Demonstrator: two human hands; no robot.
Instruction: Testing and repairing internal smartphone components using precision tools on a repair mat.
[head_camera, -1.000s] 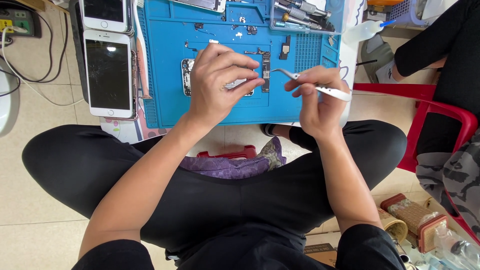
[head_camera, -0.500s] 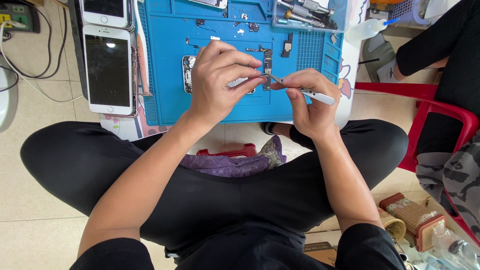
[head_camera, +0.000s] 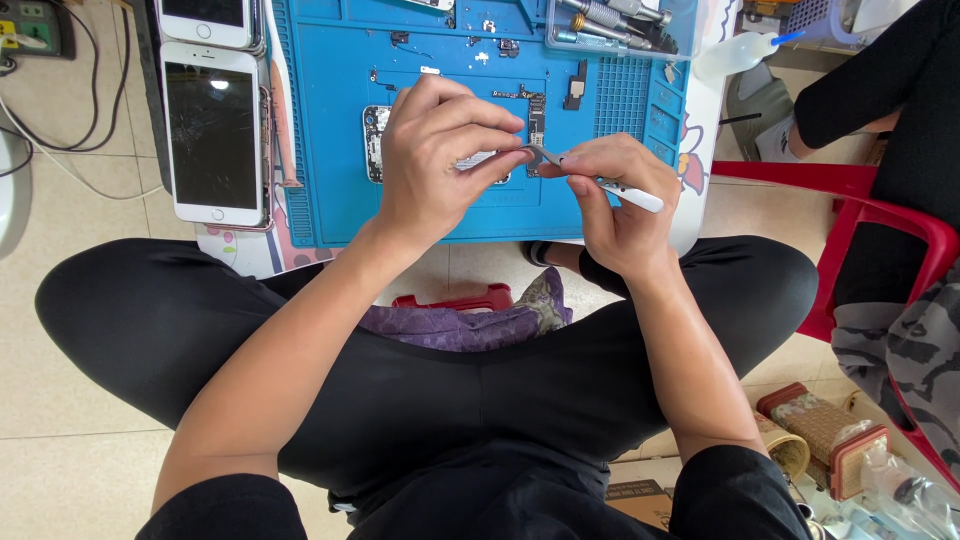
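Head view: over the blue mat (head_camera: 440, 215) on the low counter (head_camera: 700, 190), the left hand (head_camera: 440, 160) pinches a small flat metal part (head_camera: 478, 160), fingertips clamped on its edges. At its three o'clock the right hand (head_camera: 610, 195) grips white-handled tweezers (head_camera: 600, 180), their tips meeting the part. The part looks thin, light and easily bent, best held by its rim, not its face. At nine o'clock a white phone (head_camera: 215, 135) lies face up. At twelve o'clock sit loose screws and a tray of screwdrivers (head_camera: 615, 22). A red stool (head_camera: 880, 215) stands at three o'clock.
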